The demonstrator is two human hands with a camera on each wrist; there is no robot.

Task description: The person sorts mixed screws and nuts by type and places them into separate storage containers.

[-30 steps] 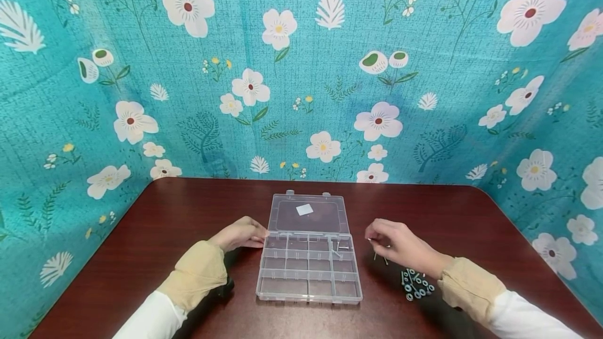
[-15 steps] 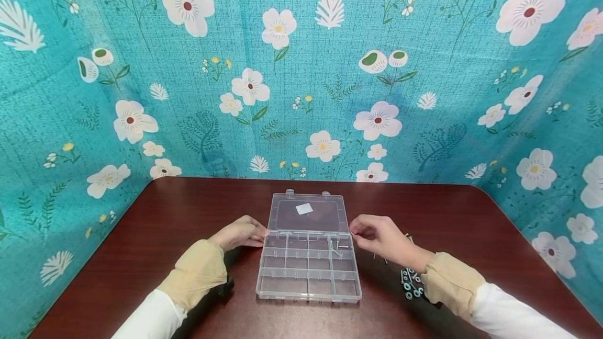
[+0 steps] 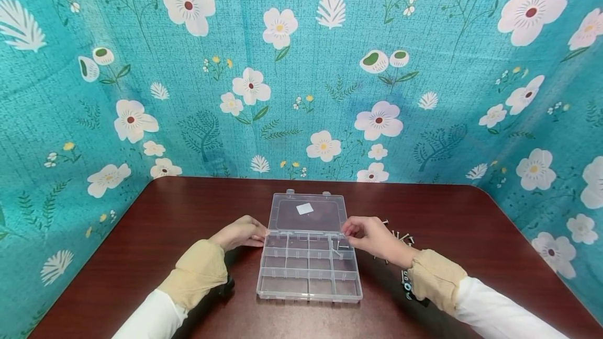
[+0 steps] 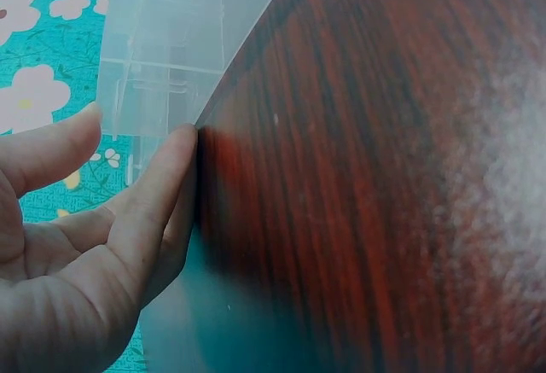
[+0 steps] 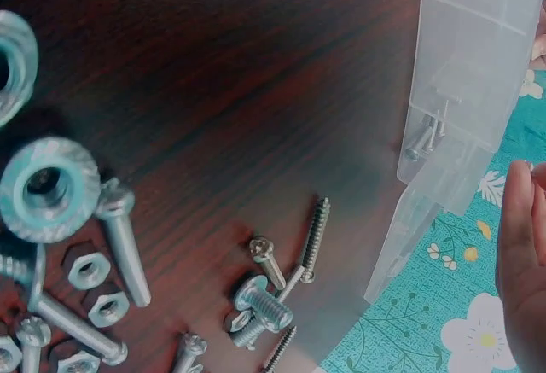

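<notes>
A clear plastic compartment box lies on the table with its lid folded back. My left hand rests at the box's left side; in the left wrist view its straight fingers touch the edge. Over the back right compartment, my right hand has thumb and fingertips together. It pinches a small screw, mostly hidden by the fingers; only a tiny light tip shows in the right wrist view. A few screws lie in that compartment.
Right of the box, loose screws are scattered on the dark wooden table. Nearer the front lie flange nuts, small hex nuts and bolts, partly behind the right sleeve. A flowered curtain hangs behind.
My right hand has moved left from above the loose screws to the back right compartment, fingertips still together. My left hand and the box have stayed in place.
</notes>
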